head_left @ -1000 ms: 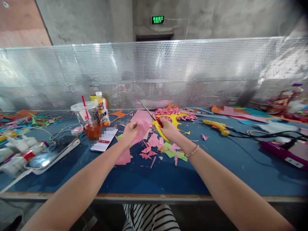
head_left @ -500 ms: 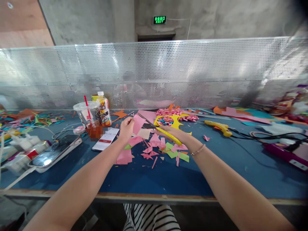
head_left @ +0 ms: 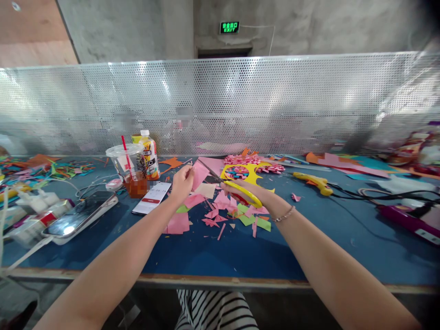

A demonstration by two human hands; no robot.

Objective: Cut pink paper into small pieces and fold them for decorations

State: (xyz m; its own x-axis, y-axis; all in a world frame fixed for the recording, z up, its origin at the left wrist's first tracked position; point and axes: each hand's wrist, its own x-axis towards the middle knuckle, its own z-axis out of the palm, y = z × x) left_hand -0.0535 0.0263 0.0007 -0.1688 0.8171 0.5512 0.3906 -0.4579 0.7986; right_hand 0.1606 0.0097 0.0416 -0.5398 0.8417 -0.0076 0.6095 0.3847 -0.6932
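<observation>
Leftmost, a pinkish-brown board [head_left: 34, 27] leans into the room above a perforated metal panel [head_left: 275, 101] that lines the whole far edge of the blue desk [head_left: 227, 256]. By the desk's far left corner lies a tangle of coloured paper strips [head_left: 65, 170]; nearer, along the left side, sit white plugs [head_left: 37, 200] and a dark-screened device [head_left: 82, 215] with a cable. Next come a clear plastic cup [head_left: 118, 161] with a red straw [head_left: 124, 144], a bottle [head_left: 150, 158] just behind it and, towards the near edge, a phone [head_left: 151, 199] with its screen lit.

Around the middle of the desk, the left hand [head_left: 182, 181] has thumb and fingers pinched together on pink paper [head_left: 199, 176], raised over the surface. Pink scraps [head_left: 220, 201] and green scraps [head_left: 245, 219] litter the part nearer the front edge. Scissors [head_left: 244, 190] point at the sheet, blades against its right side; the right hand [head_left: 257, 189] is wrapped around their yellow handles. Behind lies a yellow cut-out sheet [head_left: 256, 176]. Up on the grey concrete wall [head_left: 292, 27], a green exit sign [head_left: 229, 28] glows.

Further right, a yellow corded tool [head_left: 312, 182] rests before coloured sheets [head_left: 354, 165] near the far edge, and a purple case [head_left: 402, 220] lies at the right side.
</observation>
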